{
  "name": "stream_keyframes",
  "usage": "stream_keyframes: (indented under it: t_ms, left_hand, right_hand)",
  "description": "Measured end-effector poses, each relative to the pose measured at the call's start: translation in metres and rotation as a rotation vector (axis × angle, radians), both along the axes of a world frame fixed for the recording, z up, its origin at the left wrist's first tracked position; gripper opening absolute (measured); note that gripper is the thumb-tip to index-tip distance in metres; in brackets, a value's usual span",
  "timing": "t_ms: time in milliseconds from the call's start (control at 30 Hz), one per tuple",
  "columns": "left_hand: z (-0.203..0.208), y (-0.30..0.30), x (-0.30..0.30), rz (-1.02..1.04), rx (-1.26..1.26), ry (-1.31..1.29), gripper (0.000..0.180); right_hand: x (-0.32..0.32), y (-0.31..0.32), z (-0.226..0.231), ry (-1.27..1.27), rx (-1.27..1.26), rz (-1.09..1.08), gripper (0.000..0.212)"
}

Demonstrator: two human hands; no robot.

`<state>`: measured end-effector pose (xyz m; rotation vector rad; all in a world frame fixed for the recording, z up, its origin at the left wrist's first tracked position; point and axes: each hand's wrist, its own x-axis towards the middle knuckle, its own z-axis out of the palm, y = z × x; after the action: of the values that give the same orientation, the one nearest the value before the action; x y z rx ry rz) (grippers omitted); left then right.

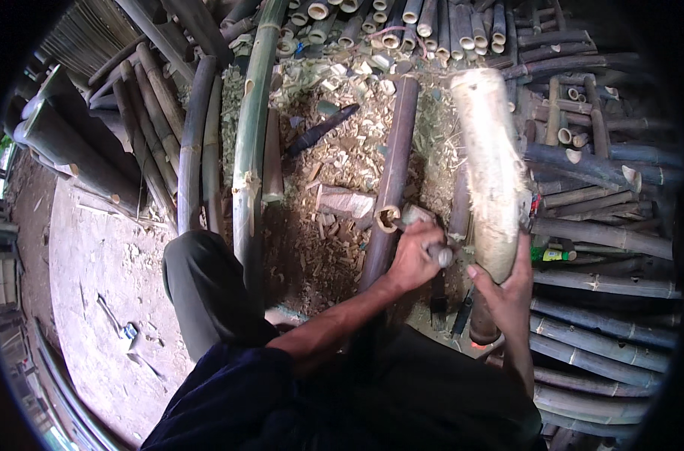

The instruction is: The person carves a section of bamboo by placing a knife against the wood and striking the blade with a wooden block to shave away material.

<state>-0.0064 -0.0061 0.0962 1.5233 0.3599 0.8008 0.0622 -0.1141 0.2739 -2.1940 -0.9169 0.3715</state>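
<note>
My left hand (417, 259) is wrapped around a chisel (441, 255), whose round butt end points up toward me. Its blade side is by a cut hole in a dark bamboo pole (399, 154); my fist partly hides the tool. The pole runs away from me between my legs. On the right, my right hand (507, 289) grips a thick, pale wooden mallet (492, 158) near its lower end. The mallet's wide, worn head points away from me, apart from the chisel. A green bamboo pole (253, 143) lies left of the dark one.
Wood chips (319, 263) cover the ground around the pole. A dark sheathed blade (323, 129) lies beyond, and a flat brush (438, 304) is near my lap. Stacked bamboo (601, 282) lines the right side; more cut poles (439, 26) lie at the back. A green bottle (552, 255) sits among them.
</note>
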Motion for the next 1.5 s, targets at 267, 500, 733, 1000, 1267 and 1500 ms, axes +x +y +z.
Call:
stream_keyframes:
  t_ms: [267,500,733,1000,1267,1500]
  left_hand:
    - [-0.009,-0.016,0.015,0.202,-0.022,0.01,0.029]
    - [-0.02,0.039,0.039,-0.518,0.385,0.461,0.037]
    - [-0.002,0.112,0.087,-0.623,-0.462,0.335,0.035]
    - [0.018,0.058,0.124,-1.08,0.412,0.853,0.031]
    - [0.034,0.056,0.12,-1.249,0.415,0.842,0.028]
    - [0.021,0.087,0.08,-1.269,0.193,0.762,0.049]
  right_hand:
    - [-0.011,-0.033,-0.037,-0.057,0.098,-0.02,0.084]
    - [-0.007,-0.046,-0.041,0.25,-0.053,-0.011,0.086]
    - [-0.03,-0.114,-0.09,0.258,0.193,-0.341,0.087]
    - [-0.045,-0.158,-0.14,0.527,0.388,-0.687,0.08]
    - [-0.029,-0.134,-0.132,0.379,0.395,-0.603,0.081]
    - [-0.003,-0.081,-0.041,0.284,-0.024,-0.183,0.089]
